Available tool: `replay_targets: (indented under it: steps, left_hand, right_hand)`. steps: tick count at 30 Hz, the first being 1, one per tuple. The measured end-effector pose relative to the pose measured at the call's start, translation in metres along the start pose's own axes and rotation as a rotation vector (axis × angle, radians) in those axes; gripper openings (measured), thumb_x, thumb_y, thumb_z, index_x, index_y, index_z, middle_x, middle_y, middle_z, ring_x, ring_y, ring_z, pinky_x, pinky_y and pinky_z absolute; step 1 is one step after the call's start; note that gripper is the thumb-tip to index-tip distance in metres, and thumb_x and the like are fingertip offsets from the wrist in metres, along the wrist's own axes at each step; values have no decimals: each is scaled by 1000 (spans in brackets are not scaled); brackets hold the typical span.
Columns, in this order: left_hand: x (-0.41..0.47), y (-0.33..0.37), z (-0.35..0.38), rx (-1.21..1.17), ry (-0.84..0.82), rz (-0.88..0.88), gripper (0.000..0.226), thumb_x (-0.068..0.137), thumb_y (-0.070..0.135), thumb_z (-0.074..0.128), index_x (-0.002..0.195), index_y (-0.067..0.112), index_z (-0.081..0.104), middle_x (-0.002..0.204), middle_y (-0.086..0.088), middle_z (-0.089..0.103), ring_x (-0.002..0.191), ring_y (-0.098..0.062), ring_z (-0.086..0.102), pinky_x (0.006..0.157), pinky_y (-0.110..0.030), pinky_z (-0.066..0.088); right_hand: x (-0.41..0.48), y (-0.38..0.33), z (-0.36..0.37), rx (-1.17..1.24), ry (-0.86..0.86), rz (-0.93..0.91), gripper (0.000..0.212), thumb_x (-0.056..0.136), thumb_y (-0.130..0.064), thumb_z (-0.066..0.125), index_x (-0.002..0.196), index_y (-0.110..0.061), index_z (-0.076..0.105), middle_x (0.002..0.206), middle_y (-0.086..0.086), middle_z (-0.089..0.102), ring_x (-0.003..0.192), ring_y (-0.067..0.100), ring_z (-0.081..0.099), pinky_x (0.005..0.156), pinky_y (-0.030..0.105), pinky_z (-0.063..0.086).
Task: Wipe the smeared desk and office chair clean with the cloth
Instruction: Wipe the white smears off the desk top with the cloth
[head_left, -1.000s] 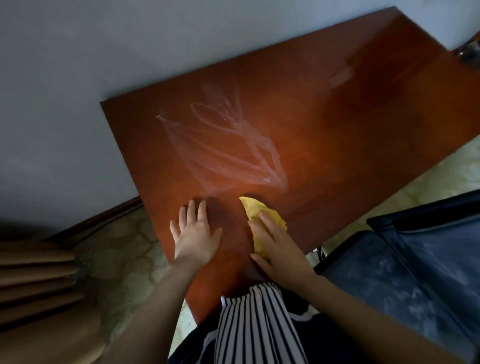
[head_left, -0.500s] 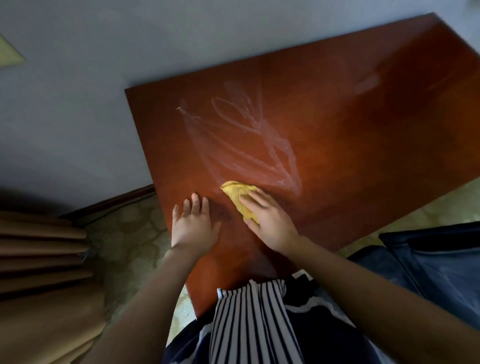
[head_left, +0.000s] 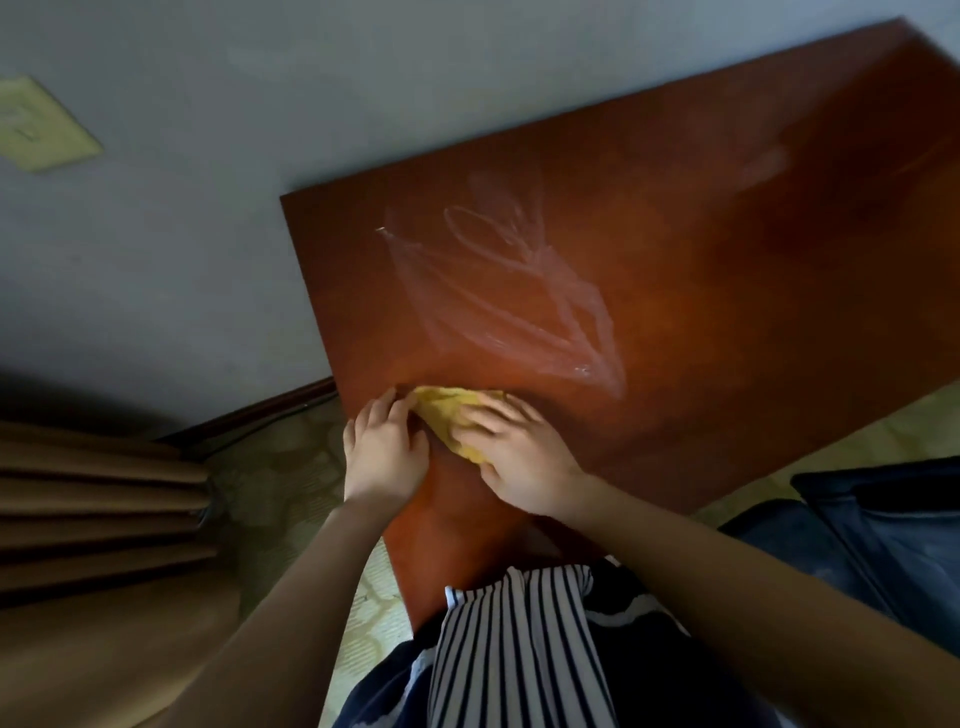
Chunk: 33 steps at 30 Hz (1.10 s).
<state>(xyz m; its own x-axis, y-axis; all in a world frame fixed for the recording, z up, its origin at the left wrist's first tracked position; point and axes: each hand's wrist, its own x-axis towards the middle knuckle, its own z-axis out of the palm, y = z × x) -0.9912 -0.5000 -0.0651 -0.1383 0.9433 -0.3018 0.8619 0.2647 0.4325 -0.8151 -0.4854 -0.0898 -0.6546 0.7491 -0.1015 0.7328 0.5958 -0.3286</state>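
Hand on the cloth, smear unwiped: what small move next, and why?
Probably push the crumpled yellow cloth forward into the whitish looping smear on the reddish-brown wooden desk: the right hand presses it just short of those unwiped marks.

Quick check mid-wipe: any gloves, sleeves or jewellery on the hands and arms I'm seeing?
No gloves: the left hand and right hand are bare. The left forearm and right forearm are uncovered to the frame edge, so no sleeves show. No watch, bracelet or ring is visible, though the picture is blurred. The only clothing in view is a black-and-white striped garment at the bottom.
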Motion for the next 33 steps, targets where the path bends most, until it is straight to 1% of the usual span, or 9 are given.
replay_targets:
  steps: [5, 8, 10, 13, 16, 20, 25, 29, 33]
  left_hand:
    - [8, 18, 5, -9, -43, 94, 43, 93, 21, 50, 136, 17, 48, 152, -6, 31, 143, -26, 17, 117, -44, 9]
    - [9, 31, 8, -18, -76, 166, 41, 95, 21, 48, 136, 19, 47, 152, -4, 30, 144, -24, 15, 118, -44, 7]
    - [9, 40, 11, -21, -102, 201, 41, 95, 23, 48, 136, 20, 47, 152, -3, 30, 144, -24, 16, 117, -43, 7]
    - [9, 47, 15, -23, -132, 231, 41, 95, 25, 48, 136, 19, 48, 146, -4, 39, 140, -24, 25, 116, -43, 13]
    - [7, 51, 15, -25, -175, 266, 42, 95, 28, 48, 136, 17, 48, 141, -5, 48, 136, -24, 34, 115, -40, 19]
    - [2, 57, 11, -88, -284, 380, 49, 94, 26, 54, 141, 21, 42, 146, -1, 42, 138, -22, 33, 113, -40, 25]
    - [4, 68, 4, -51, -434, 578, 72, 83, 18, 66, 145, 35, 33, 155, 8, 25, 143, -17, 23, 115, -47, 19]
    - [2, 70, -5, 35, -181, 661, 40, 78, 27, 74, 117, 25, 64, 118, 5, 64, 112, -18, 55, 102, -40, 37]
    - [-3, 68, -16, -106, 25, 616, 25, 78, 14, 71, 102, 18, 68, 95, 4, 67, 92, -20, 62, 88, -37, 46]
  right_hand:
    - [-63, 33, -10, 122, 37, 10, 52, 75, -11, 39, 118, -18, 66, 129, 5, 59, 124, 23, 40, 88, 44, 50]
    - [-88, 43, -24, 259, 4, 160, 59, 83, -10, 62, 138, -25, 47, 149, 0, 35, 135, 17, 21, 106, 37, 33]
    - [-99, 42, -33, 353, 6, 327, 78, 78, -28, 76, 144, -30, 35, 153, -3, 23, 138, 16, 16, 111, 34, 24]
    - [-100, 37, -39, 482, 119, 592, 78, 75, -47, 74, 142, -29, 39, 141, -2, 45, 125, 13, 43, 103, 32, 40]
    - [-93, 30, -37, 612, 123, 756, 67, 74, -40, 77, 133, -21, 51, 116, 3, 64, 107, 15, 58, 85, 22, 43]
    - [-83, 16, -38, 596, 313, 658, 38, 73, -10, 73, 109, -17, 66, 89, -1, 67, 86, 11, 63, 72, 17, 45]
    - [-79, 3, -62, 548, 387, 334, 36, 77, 6, 61, 107, -13, 65, 97, -4, 67, 92, 1, 61, 83, 10, 46]
    - [-81, 0, -69, 654, 435, 434, 41, 77, 0, 69, 111, -22, 64, 95, -11, 64, 86, 0, 60, 74, 7, 45]
    - [-80, 3, -63, 839, 339, 664, 64, 73, -15, 80, 130, -24, 51, 108, -14, 54, 91, 3, 57, 70, 7, 45]
